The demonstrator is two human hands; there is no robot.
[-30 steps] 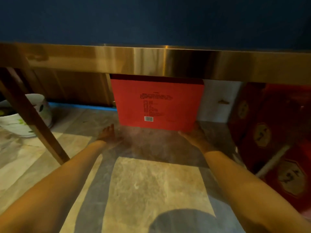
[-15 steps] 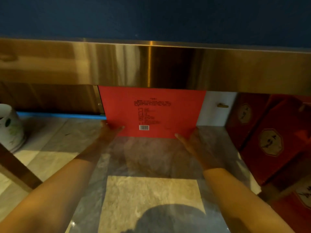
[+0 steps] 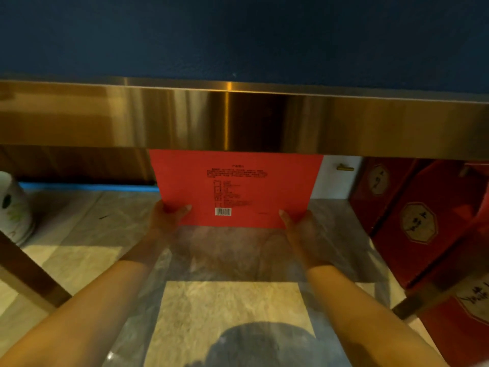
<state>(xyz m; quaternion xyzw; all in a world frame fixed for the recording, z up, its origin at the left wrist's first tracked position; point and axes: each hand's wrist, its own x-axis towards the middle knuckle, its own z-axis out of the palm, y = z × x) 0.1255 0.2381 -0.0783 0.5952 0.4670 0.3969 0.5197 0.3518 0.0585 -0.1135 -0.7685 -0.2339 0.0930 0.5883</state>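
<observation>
A flat red box (image 3: pixel 238 186) with small black print and a barcode stands under the gold-edged table (image 3: pixel 238 120), its top hidden behind the table's rim. My left hand (image 3: pixel 166 218) grips its lower left corner, thumb lying on the red face. At the lower right corner, my right hand (image 3: pixel 299 223) holds the box the same way, thumb on the front. The box's bottom edge sits just above the marble floor (image 3: pixel 230 308).
Dark red boxes (image 3: pixel 412 223) with gold octagon labels lean at the right under the table. A white pot (image 3: pixel 13 207) with green print stands at the left. A slanted table leg (image 3: pixel 29 276) crosses the lower left, another leg (image 3: pixel 420 300) the lower right. A white panel with a brass handle (image 3: pixel 345 168) is behind.
Both hands have closed in on the red box's lower corners and now grip them. My view has moved nearer and lower, so the table's rim hides more of the box.
</observation>
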